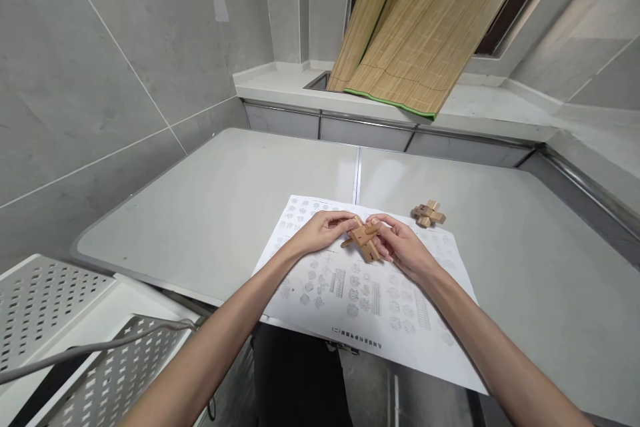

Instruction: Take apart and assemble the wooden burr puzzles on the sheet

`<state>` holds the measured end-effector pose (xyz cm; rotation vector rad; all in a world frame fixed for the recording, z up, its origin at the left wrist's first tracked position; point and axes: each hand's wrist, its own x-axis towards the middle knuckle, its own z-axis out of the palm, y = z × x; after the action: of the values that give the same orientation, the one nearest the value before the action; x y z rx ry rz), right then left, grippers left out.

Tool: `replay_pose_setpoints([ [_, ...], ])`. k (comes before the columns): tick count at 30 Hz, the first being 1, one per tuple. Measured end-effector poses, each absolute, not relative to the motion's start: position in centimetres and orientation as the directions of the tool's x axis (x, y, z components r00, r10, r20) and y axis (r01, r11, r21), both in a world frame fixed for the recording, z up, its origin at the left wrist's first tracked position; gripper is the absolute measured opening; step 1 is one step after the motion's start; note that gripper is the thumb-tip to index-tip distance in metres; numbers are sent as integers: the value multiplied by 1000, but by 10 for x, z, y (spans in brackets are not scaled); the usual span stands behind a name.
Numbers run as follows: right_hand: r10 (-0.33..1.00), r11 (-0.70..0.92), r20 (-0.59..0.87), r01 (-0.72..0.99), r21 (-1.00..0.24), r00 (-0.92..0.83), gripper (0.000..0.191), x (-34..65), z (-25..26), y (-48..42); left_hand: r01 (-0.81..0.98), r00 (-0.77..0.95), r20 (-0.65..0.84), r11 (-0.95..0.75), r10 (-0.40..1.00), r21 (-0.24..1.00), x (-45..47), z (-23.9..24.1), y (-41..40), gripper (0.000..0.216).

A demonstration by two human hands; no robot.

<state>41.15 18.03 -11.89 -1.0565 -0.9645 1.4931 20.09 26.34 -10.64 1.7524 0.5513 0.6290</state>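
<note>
Several interlocking wooden pieces form a burr puzzle (366,237), held just above the printed sheet. My left hand (327,229) grips its left side, with the thumb on top and the fingertips partly hidden behind the wood. On the other side my right hand (397,240) pinches the puzzle between thumb and fingers. Dark markings show on the near pieces. Under both hands lies a large white instruction sheet (315,310) with rows of small diagrams and printed lettering along its near edge.
A second wooden burr puzzle (429,213) rests at the sheet's far right corner. The grey folding table (200,193) has a centre seam. White perforated racks (55,293) with a grey cable (100,345) stand at the left. A bamboo blind (410,27) hangs over the ledge behind.
</note>
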Motion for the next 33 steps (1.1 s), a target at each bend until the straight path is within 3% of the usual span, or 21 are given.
replay_pose_setpoints([
  [7,966,-249,-191,-434,-866,-174,41,413,-123,180,21,756,120,-208,643,978,202,-105,264,42],
  [12,968,-247,-194,-490,-836,-157,39,414,-126,183,45,740,153,-276,655,960,204,-104,259,42],
  [18,972,-237,-200,-504,-831,-126,40,414,-125,185,180,736,109,-350,668,919,204,-101,248,68],
  [24,975,-222,-196,-455,-863,-105,40,411,-124,183,141,744,160,-387,649,911,206,-106,248,52],
  [33,980,-200,-183,-411,-889,-79,37,409,-125,182,67,767,171,-342,619,937,203,-106,248,45],
])
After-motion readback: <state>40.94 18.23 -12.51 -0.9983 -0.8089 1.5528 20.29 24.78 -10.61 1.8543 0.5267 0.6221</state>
